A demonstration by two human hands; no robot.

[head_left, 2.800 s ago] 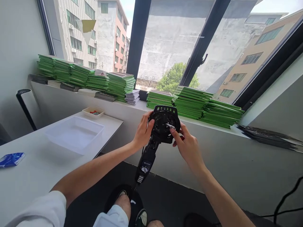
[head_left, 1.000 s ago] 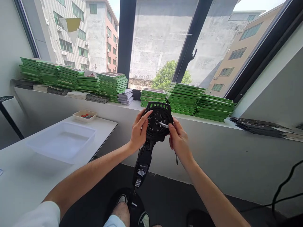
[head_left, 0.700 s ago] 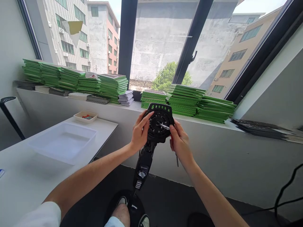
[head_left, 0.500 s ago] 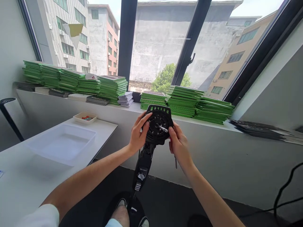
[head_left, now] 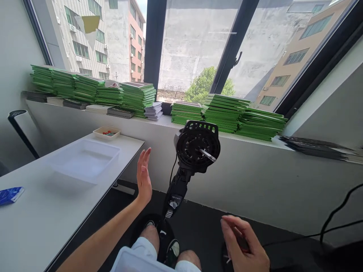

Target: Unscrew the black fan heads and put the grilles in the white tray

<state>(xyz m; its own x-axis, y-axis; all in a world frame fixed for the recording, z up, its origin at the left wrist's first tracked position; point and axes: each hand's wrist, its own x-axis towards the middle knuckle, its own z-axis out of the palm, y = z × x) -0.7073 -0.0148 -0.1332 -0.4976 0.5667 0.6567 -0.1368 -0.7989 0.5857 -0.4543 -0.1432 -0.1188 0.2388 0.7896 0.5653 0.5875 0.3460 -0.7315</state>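
Observation:
A black round fan head [head_left: 197, 147] with an open back and a metal shaft [head_left: 207, 155] sticking out stands on a black stand [head_left: 177, 192] in the middle. To its left, my left hand [head_left: 144, 179] is raised with its fingers stretched, touching nothing. My right hand [head_left: 244, 241] is low at the right, away from the fan head, its fingers curled with the fingertips close together. Something dark with a bit of red shows inside that hand, too hidden to name. On my lap rests part of a translucent white tray [head_left: 138, 262].
At the left is a white table [head_left: 34, 223] with a translucent bin [head_left: 85, 160], a small beige tray [head_left: 106, 133] of small coloured parts and a blue packet [head_left: 11, 195]. Green stacks [head_left: 224, 113] line the windowsill. A black cable [head_left: 330, 223] hangs at the right.
Both hands have come off the fan head. My left hand moved left and opened; my right hand dropped down and right. The view has tilted down, bringing the lap tray and blue packet into sight.

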